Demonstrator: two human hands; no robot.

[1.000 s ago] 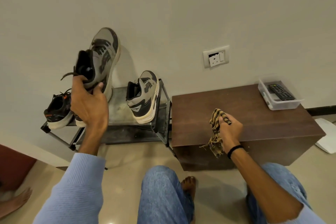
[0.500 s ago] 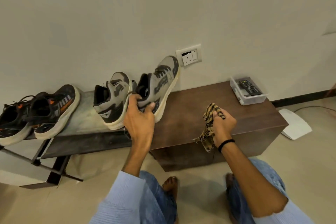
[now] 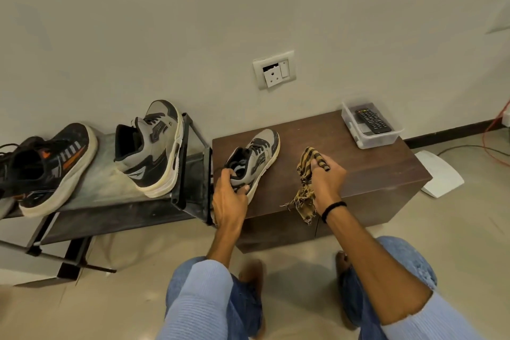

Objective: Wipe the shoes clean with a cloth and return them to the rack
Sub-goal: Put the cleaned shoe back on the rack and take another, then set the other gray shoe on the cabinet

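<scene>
My left hand point(image 3: 230, 197) grips the heel of a grey and black sneaker point(image 3: 258, 156), which sits on the brown wooden cabinet point(image 3: 372, 168), toe pointing at the wall. My right hand point(image 3: 327, 178) holds a striped yellow and brown cloth point(image 3: 305, 182) on the cabinet top, just right of that shoe; the cloth's frayed end hangs over the front edge. The matching grey sneaker point(image 3: 154, 149) stands on the dark metal shoe rack point(image 3: 110, 182) at its right end. A black sneaker with orange marks point(image 3: 55, 168) is on the rack's left part.
A clear plastic tub point(image 3: 369, 138) with a remote control in it stands at the cabinet's far right corner. A wall socket point(image 3: 274, 69) is above the cabinet. A white flat object point(image 3: 441, 176) and cables lie on the floor to the right. My knees are below.
My left hand carried the grey sneaker from above the rack rightward and set it down on the cabinet. The right hand with the cloth stayed on the cabinet top.
</scene>
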